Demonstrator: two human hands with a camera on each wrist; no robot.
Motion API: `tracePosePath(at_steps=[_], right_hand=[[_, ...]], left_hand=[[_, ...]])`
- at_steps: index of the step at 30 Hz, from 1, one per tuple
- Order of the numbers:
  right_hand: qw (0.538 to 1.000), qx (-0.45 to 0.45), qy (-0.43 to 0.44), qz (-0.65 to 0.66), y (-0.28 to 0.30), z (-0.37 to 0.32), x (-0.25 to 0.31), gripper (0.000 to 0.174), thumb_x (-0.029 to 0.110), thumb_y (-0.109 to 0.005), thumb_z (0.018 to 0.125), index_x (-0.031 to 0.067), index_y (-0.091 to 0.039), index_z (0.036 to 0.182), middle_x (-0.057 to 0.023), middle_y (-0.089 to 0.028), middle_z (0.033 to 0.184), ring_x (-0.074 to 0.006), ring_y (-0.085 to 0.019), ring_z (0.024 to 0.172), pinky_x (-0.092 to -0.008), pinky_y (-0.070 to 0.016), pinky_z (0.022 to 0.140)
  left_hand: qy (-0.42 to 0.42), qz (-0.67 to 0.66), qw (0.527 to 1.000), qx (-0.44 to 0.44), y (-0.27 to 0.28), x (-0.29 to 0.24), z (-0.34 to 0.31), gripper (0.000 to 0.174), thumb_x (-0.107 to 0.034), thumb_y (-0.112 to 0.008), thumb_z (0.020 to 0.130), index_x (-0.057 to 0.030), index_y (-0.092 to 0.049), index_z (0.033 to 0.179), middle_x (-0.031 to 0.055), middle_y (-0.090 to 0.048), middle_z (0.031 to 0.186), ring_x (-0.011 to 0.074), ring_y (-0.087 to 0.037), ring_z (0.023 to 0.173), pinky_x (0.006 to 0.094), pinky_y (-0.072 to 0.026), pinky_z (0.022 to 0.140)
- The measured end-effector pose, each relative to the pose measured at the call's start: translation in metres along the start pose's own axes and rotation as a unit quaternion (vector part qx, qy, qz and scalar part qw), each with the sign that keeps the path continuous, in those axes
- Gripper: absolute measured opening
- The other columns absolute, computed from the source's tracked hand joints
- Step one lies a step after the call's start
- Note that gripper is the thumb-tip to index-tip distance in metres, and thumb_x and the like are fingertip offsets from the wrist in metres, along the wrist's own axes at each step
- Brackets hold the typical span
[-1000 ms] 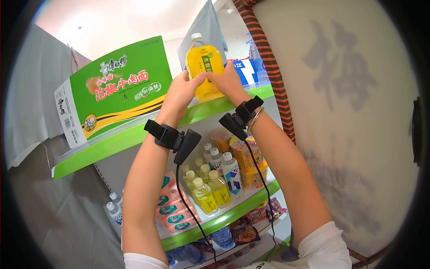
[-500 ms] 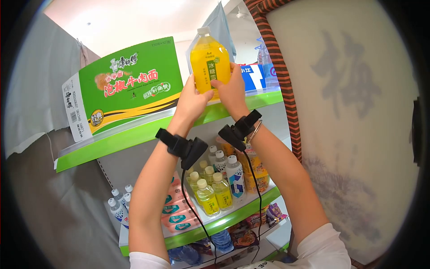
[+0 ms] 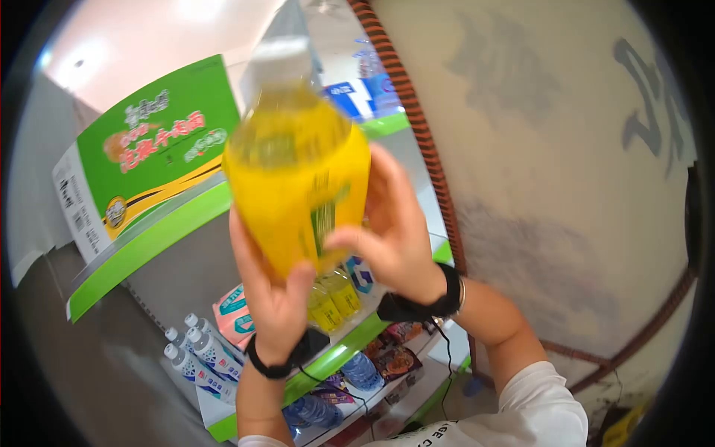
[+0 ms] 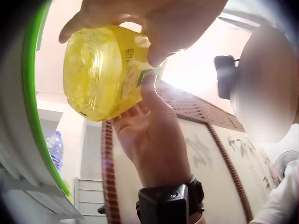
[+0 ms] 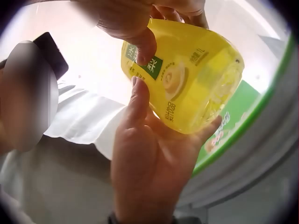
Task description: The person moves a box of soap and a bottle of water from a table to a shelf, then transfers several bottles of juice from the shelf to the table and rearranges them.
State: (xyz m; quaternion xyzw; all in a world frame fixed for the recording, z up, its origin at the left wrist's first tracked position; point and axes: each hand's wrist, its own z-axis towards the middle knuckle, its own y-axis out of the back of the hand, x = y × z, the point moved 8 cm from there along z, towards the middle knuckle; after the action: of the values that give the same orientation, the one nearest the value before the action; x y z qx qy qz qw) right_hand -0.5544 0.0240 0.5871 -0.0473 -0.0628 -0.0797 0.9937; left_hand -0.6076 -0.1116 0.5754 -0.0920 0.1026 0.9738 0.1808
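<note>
A large drink bottle (image 3: 294, 194) full of yellow liquid, with a white cap and a green label, tilts close to the head camera, blurred there. My left hand (image 3: 275, 305) grips its lower left side, thumb at the front. On the other side my right hand (image 3: 402, 238) holds it, thumb across the label. The left wrist view shows the bottle's ribbed base (image 4: 91, 74) from below, with the right hand (image 4: 156, 135) beneath. From the right wrist view, a printed pear picture (image 5: 174, 80) and both thumbs on the label side show.
The upper shelf's green edge (image 3: 149, 249) runs behind, bearing a green noodle carton (image 3: 160, 141) and a blue box (image 3: 350, 100). Lower shelves hold white-capped bottles (image 3: 197, 357), pink packs (image 3: 234, 316) and small yellow bottles (image 3: 335, 298). A framed screen (image 3: 536, 171) stands at right.
The bottle has come up off the upper shelf and toward the head camera, held in both hands. My arms have drawn back and bent, and the head view has shifted.
</note>
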Motion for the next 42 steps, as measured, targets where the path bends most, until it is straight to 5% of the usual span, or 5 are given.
tracePosePath(at_steps=[3, 6, 17, 37, 42], right_hand=[[0.992, 0.034, -0.012, -0.124, 0.002, -0.071, 0.026, 0.084, 0.013, -0.072, 0.076, -0.0001, -0.018, 0.139, -0.0188, -0.027, 0.142, -0.0273, -0.028, 0.132, -0.038, -0.0247, 0.108], [0.968, -0.003, -0.217, -0.123, 0.01, -0.145, 0.034, 0.093, 0.021, -0.075, 0.073, 0.0017, -0.014, 0.14, -0.0169, -0.021, 0.144, -0.0262, -0.022, 0.134, -0.0369, -0.0176, 0.11], [0.795, -0.236, -0.467, -0.307, 0.077, -0.392, 0.134, 0.098, 0.019, -0.079, 0.065, 0.0013, -0.02, 0.14, -0.0144, -0.034, 0.138, -0.0236, -0.032, 0.129, -0.0344, -0.0272, 0.106], [0.425, -0.49, -0.43, -0.628, 0.044, -0.551, 0.554, 0.087, 0.004, -0.081, 0.049, 0.0042, -0.04, 0.126, -0.0141, -0.045, 0.121, -0.0307, -0.044, 0.116, -0.0357, -0.0366, 0.099], [0.335, -0.526, -0.403, -0.669, 0.036, -0.586, 0.623, 0.08, 0.0, -0.079, 0.052, 0.0042, -0.042, 0.123, -0.016, -0.046, 0.122, -0.0329, -0.044, 0.117, -0.0366, -0.0376, 0.099]], left_hand=[[0.111, -0.122, 0.986, 0.017, -0.005, 0.021, -0.086, 0.093, -0.026, -0.067, 0.082, 0.0, -0.001, 0.142, 0.0168, -0.02, 0.143, 0.0286, -0.028, 0.13, 0.0408, -0.0235, 0.106], [0.189, -0.209, 0.956, 0.079, -0.03, 0.028, -0.16, 0.091, -0.02, -0.068, 0.081, 0.0023, -0.004, 0.141, 0.0172, -0.023, 0.141, 0.0287, -0.029, 0.129, 0.0398, -0.0235, 0.106], [0.385, -0.41, 0.755, 0.337, -0.167, 0.007, -0.369, 0.091, -0.003, -0.064, 0.074, -0.0017, -0.006, 0.143, 0.0166, -0.022, 0.143, 0.0275, -0.026, 0.131, 0.038, -0.0203, 0.108], [0.206, -0.571, 0.458, 0.649, -0.386, -0.349, -0.537, 0.081, 0.005, -0.069, 0.061, -0.0031, -0.031, 0.132, 0.0132, -0.04, 0.129, 0.0255, -0.039, 0.123, 0.0358, -0.0323, 0.103], [0.154, -0.549, 0.477, 0.669, -0.417, -0.428, -0.575, 0.076, 0.008, -0.07, 0.06, -0.0058, -0.037, 0.128, 0.0119, -0.047, 0.123, 0.0269, -0.045, 0.117, 0.0358, -0.0366, 0.098]])
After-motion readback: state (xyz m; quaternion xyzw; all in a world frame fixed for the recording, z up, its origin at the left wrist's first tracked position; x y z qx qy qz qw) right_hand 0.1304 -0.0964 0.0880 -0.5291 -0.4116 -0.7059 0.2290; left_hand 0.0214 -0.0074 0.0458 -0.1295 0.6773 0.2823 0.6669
